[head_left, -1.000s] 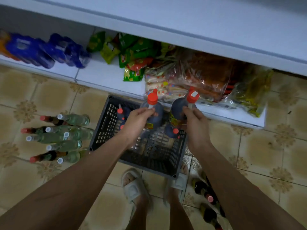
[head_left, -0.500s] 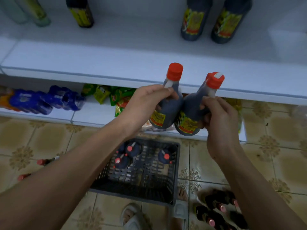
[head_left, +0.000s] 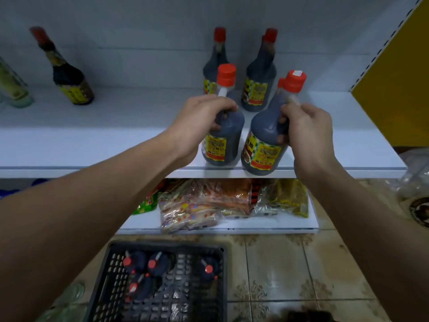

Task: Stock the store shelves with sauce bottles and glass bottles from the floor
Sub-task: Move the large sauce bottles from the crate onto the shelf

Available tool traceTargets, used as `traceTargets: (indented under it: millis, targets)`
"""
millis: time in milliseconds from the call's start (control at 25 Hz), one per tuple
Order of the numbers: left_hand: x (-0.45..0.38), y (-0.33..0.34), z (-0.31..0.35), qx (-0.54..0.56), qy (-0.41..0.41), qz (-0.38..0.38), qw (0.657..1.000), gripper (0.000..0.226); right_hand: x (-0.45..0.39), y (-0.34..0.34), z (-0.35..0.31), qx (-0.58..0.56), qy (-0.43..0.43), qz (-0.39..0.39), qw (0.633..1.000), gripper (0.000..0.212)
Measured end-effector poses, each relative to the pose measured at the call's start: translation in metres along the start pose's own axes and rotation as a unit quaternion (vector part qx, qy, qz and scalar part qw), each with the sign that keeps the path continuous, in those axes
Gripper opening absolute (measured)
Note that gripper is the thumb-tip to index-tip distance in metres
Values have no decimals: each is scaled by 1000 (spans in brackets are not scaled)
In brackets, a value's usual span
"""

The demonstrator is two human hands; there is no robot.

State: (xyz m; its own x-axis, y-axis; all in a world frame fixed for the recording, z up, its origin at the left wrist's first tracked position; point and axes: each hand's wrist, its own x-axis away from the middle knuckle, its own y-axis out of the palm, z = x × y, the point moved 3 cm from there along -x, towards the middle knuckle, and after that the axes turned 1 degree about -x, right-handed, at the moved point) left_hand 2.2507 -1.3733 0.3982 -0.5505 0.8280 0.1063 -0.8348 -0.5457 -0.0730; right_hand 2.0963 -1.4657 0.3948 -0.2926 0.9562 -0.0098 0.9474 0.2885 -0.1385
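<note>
My left hand (head_left: 197, 122) grips the shoulder of a dark sauce bottle (head_left: 224, 135) with a red cap, standing near the front edge of the white shelf (head_left: 116, 140). My right hand (head_left: 308, 133) grips a second dark sauce bottle (head_left: 264, 140), tilted right, its base at the shelf's front edge. Two matching sauce bottles (head_left: 257, 89) stand behind them against the back wall. On the floor below, a black plastic crate (head_left: 190, 293) holds several more red-capped sauce bottles (head_left: 151, 266).
Another dark bottle (head_left: 69, 77) and pale glass bottles (head_left: 14, 89) stand on the same shelf at the left. Snack bags (head_left: 209, 201) fill the lower shelf. A yellow side panel (head_left: 394, 73) bounds the shelf at the right. The floor is tiled.
Both hands have risen from the crate with one sauce bottle each and brought them over the shelf's front edge. My view has lifted from the floor to the shelf.
</note>
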Motion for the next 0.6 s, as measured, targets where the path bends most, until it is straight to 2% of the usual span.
traceTargets:
  millis: [360, 600]
  targets:
    - [-68, 34, -15, 22, -17, 36, 999, 6, -74, -25, 26, 17, 30, 23, 999, 18]
    - [-77, 44, -23, -8, 5, 67, 998, 32, -89, -32, 36, 46, 10, 3, 999, 18]
